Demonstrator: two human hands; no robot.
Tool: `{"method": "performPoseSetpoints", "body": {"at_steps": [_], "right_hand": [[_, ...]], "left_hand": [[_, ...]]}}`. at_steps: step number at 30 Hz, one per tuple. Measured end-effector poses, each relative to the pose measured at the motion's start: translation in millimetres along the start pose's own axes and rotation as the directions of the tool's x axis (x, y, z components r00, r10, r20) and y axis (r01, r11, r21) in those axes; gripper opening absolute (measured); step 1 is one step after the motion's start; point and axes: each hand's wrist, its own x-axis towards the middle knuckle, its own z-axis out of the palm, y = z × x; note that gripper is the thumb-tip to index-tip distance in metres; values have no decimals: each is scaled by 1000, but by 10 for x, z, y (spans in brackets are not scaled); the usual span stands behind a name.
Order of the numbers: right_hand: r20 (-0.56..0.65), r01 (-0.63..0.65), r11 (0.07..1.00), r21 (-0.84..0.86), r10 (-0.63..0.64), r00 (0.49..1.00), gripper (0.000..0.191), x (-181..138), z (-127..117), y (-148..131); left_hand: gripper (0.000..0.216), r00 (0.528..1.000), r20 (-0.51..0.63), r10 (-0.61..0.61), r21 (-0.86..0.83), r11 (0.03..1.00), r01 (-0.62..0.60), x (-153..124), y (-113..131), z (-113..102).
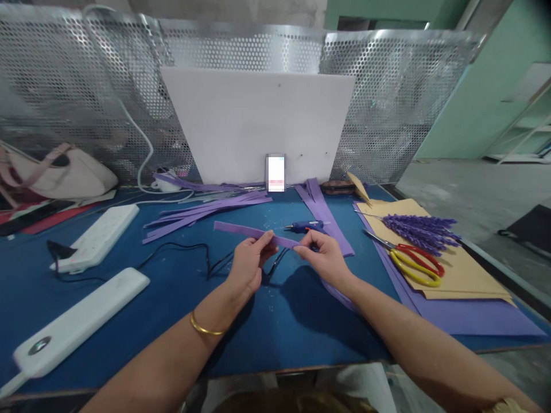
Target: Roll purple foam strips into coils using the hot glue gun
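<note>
Blue surface (172,332): loose purple strips (210,209) lying here, cutting apparently done!
Left hand (250,261), right hand (325,257): both grips pinched on one held strip (235,228).
Held strip: above mid-surface, its working looks unfinished.
Glue gun (308,226): just beyond, lying unheld.

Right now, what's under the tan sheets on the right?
Purple sheets show beneath the tan sheets, sticking out along the left and front edges. Whatever else lies under the covered middle is hidden from view.
</note>
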Motion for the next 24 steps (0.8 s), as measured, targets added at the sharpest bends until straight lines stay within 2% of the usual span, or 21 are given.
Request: {"method": "performPoseSetpoints", "body": {"at_steps": [4,6,9,12,17,20,24], "right_hand": [[10,32,999,-22,-32,999,22,-14,6,-5],[-17,43,999,-32,-43,999,22,-14,4,-1],[-30,40,999,-31,-41,999,22,-14,8,2],[7,43,999,-13,-43,999,21,-23,23,-11],[1,60,998,-20,-60,998,19,-28,30,-24],[-27,69,997,-35,-70,997,20,-26,26,-22],[-12,98,994,-38,-98,995,20,-36,35,-39]], "left_hand": [[23,999,1,-47,-21,999,47,17,-28,-18],[29,997,70,-33,2,999,33,14,-55,-30],[42,988,157,10,133,991,-31,-9,-110,-44],[45,990,140,-6,195,981,-21,-35,-144,-45],[54,981,162,-103,123,989,83,-56,-108,-26],[56,980,188,-68,175,984,34,-63,-96,-21],[51,985,167,-36,230,973,-4,-69,-109,-25]]}}
